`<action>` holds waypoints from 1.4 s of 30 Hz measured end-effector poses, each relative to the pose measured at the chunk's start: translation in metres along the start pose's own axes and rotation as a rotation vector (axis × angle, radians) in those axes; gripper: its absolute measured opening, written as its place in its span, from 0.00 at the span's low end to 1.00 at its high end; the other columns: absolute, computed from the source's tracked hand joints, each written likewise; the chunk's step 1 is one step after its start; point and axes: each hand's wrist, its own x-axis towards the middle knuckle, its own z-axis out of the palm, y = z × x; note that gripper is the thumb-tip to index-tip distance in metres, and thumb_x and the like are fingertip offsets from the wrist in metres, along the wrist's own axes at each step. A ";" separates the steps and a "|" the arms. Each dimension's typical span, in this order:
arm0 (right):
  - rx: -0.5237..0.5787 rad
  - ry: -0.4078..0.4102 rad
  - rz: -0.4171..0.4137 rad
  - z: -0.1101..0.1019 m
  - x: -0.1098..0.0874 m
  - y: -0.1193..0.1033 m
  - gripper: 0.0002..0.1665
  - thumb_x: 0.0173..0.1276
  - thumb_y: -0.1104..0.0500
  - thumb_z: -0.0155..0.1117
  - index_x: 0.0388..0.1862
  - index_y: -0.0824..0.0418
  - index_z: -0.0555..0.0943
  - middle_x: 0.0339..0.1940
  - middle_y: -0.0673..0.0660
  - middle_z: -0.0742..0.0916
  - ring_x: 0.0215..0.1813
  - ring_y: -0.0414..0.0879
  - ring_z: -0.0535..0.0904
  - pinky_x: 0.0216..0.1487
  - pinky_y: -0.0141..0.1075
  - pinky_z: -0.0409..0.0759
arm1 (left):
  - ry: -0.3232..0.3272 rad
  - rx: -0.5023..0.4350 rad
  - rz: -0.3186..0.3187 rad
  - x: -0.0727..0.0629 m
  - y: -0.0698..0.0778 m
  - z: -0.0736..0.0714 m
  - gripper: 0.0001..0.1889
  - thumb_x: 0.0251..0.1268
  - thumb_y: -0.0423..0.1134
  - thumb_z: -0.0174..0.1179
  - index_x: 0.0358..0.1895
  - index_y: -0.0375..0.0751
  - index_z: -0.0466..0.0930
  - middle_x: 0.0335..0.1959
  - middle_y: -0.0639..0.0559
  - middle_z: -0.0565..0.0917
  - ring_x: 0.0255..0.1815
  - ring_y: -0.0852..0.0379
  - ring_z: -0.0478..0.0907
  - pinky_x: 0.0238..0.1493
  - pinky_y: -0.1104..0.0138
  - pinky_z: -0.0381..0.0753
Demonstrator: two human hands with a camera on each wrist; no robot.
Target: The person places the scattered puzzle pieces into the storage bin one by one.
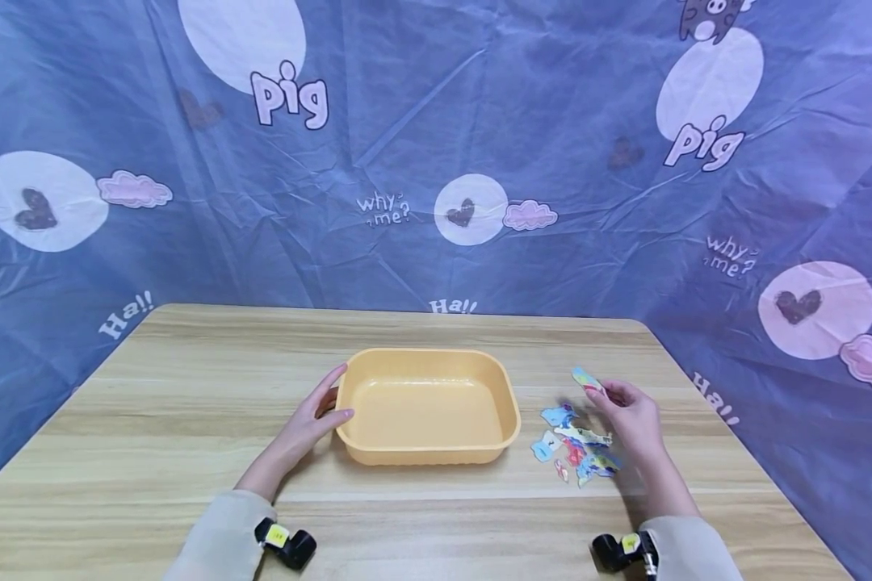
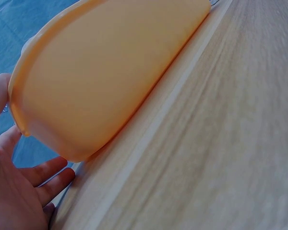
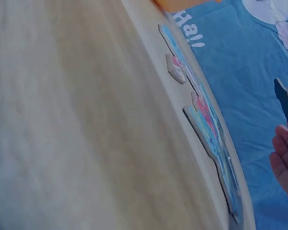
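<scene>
A yellow-orange plastic basin [image 1: 427, 457] stands on the wooden table. My left hand [image 1: 311, 419] grips its left end, with the thumb over the rim and the other fingers on the outside. In the left wrist view that hand [image 2: 19, 187] is below the basin's curved wall [image 2: 96, 81]. My right hand [image 1: 635, 415] pinches a flat puzzle piece [image 1: 585, 379], held above the table right of the basin. The right wrist view shows this piece [image 3: 284, 101] edge-on and dark. Several other colourful puzzle pieces [image 1: 574, 445] lie in a loose, partly overlapping pile below the right hand.
The wooden table [image 1: 421, 524] extends on all sides of the basin. Behind it hangs a blue cloth [image 1: 407, 274] printed with pigs, hearts and words. Small black cameras are strapped at the left wrist [image 1: 287, 542] and right wrist [image 1: 625, 550].
</scene>
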 end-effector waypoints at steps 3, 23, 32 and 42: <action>0.010 0.017 -0.052 0.007 0.012 0.016 0.30 0.51 0.46 0.64 0.44 0.69 0.74 0.34 0.53 0.80 0.34 0.36 0.73 0.31 0.22 0.72 | -0.002 -0.005 0.010 0.000 -0.001 0.000 0.34 0.57 0.36 0.55 0.66 0.57 0.49 0.57 0.39 0.64 0.57 0.46 0.61 0.54 0.54 0.59; 0.187 0.019 -0.171 0.049 0.065 0.043 0.23 0.45 0.46 0.68 0.37 0.58 0.77 0.34 0.56 0.80 0.37 0.45 0.75 0.33 0.25 0.74 | -0.011 -0.017 0.042 0.000 -0.001 0.000 0.35 0.56 0.37 0.55 0.66 0.55 0.50 0.56 0.37 0.64 0.55 0.45 0.62 0.51 0.57 0.64; 0.261 -0.125 -0.217 0.058 0.036 -0.035 0.21 0.51 0.54 0.66 0.40 0.68 0.77 0.34 0.57 0.81 0.37 0.43 0.74 0.37 0.27 0.73 | -0.005 -0.005 0.023 0.001 -0.003 0.001 0.35 0.56 0.36 0.55 0.66 0.54 0.49 0.58 0.38 0.62 0.56 0.45 0.61 0.53 0.56 0.62; 0.286 -0.203 -0.192 0.074 0.015 -0.086 0.21 0.51 0.57 0.66 0.38 0.72 0.75 0.31 0.56 0.79 0.34 0.40 0.74 0.35 0.26 0.73 | 0.006 -0.004 0.029 0.000 -0.002 0.001 0.34 0.56 0.36 0.55 0.66 0.55 0.50 0.58 0.40 0.64 0.56 0.47 0.62 0.54 0.55 0.59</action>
